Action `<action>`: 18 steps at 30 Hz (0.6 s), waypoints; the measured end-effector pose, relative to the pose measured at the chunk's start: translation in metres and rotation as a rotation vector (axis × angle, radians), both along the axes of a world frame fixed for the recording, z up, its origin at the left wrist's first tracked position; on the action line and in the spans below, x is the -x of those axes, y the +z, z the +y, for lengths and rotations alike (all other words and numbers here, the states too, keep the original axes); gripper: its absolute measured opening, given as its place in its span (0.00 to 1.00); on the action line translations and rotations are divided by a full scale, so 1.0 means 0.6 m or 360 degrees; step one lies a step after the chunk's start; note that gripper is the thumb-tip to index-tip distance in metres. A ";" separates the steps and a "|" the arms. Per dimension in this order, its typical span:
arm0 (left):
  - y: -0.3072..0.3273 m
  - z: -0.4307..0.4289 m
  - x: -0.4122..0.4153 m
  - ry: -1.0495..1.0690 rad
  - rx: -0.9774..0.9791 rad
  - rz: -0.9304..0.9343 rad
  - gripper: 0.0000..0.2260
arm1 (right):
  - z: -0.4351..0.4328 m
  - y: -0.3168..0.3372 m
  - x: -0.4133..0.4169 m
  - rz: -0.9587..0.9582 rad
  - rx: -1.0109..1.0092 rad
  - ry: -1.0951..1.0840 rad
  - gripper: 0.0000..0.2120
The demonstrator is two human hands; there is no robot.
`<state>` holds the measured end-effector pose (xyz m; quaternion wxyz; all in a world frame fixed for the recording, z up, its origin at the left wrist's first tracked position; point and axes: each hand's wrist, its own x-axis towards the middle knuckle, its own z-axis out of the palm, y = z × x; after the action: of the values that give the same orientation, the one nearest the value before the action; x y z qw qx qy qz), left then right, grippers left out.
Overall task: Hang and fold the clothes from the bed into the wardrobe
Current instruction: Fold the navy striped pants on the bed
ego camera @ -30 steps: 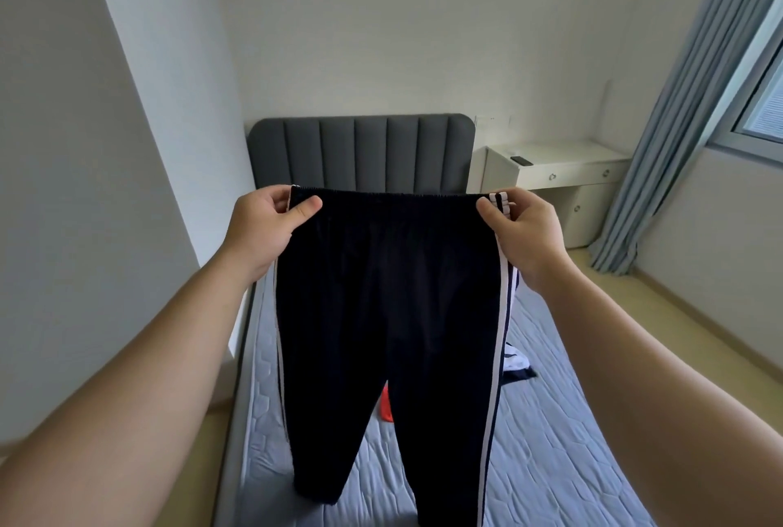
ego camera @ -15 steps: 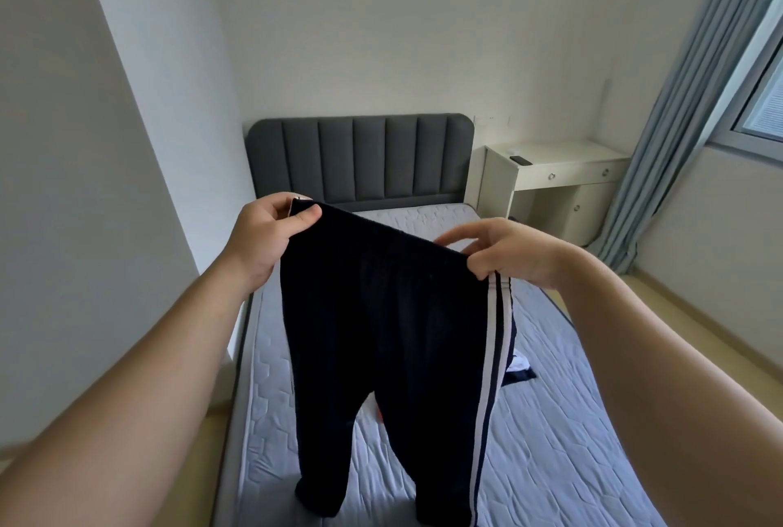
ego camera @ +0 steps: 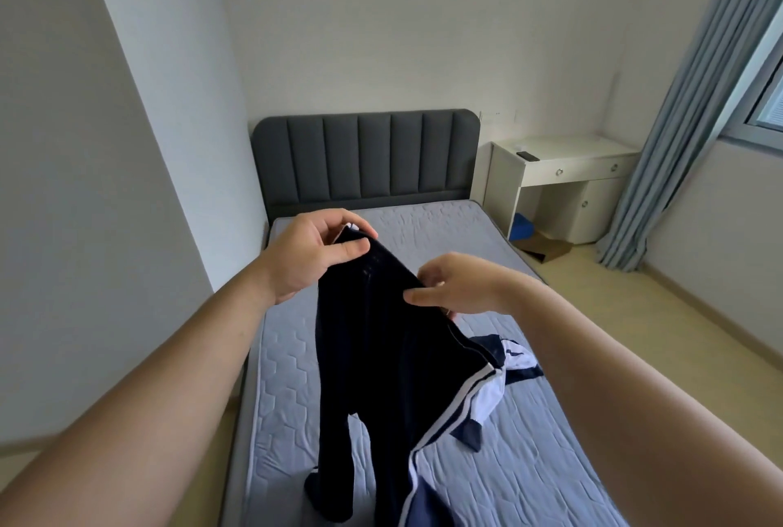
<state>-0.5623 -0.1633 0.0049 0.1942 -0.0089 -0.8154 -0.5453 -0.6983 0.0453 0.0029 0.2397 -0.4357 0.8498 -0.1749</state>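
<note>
Together, left hand (ego camera: pixel 311 253) and right hand (ego camera: pixel 459 285) pinch the waistband of the dark trousers (ego camera: pixel 381 348) above the bed (ego camera: pixel 529 463).

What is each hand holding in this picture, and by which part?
Both hold the dark track trousers by the waistband: the left hand grips one end, the right hand pinches the other.
</note>
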 end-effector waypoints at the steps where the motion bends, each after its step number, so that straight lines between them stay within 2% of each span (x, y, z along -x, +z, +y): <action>1: -0.001 0.002 0.000 0.0016 0.0029 -0.0008 0.06 | -0.003 -0.003 0.000 -0.0020 0.0047 -0.0015 0.14; 3: -0.003 0.001 0.000 0.0083 0.0036 0.0005 0.07 | -0.005 -0.004 -0.002 -0.0077 0.0101 -0.0026 0.11; 7: -0.007 -0.009 -0.002 0.0246 0.0056 0.0051 0.07 | -0.004 0.002 -0.011 -0.0103 0.0176 0.0079 0.14; 10: -0.009 -0.014 -0.003 0.0386 0.0155 0.0069 0.06 | -0.003 0.010 -0.020 -0.0005 0.0223 0.0245 0.14; 13: -0.010 -0.016 -0.003 0.0572 0.0277 0.0100 0.05 | -0.010 0.023 -0.029 0.0165 0.0313 0.0285 0.11; 14: -0.009 -0.017 -0.003 0.0636 0.0315 0.0102 0.05 | -0.014 0.030 -0.031 0.0201 0.0309 0.0272 0.13; 16: -0.007 -0.019 -0.005 0.0722 0.0380 0.0085 0.08 | -0.021 0.046 -0.035 0.0161 0.0262 0.0200 0.18; 18: -0.005 -0.019 -0.007 0.0748 0.0453 0.0050 0.11 | -0.025 0.059 -0.036 -0.0053 0.0255 0.0111 0.21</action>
<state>-0.5581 -0.1749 0.0018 0.3247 0.1449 -0.8604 -0.3652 -0.6768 0.0302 0.0384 0.2240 -0.4797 0.8134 -0.2410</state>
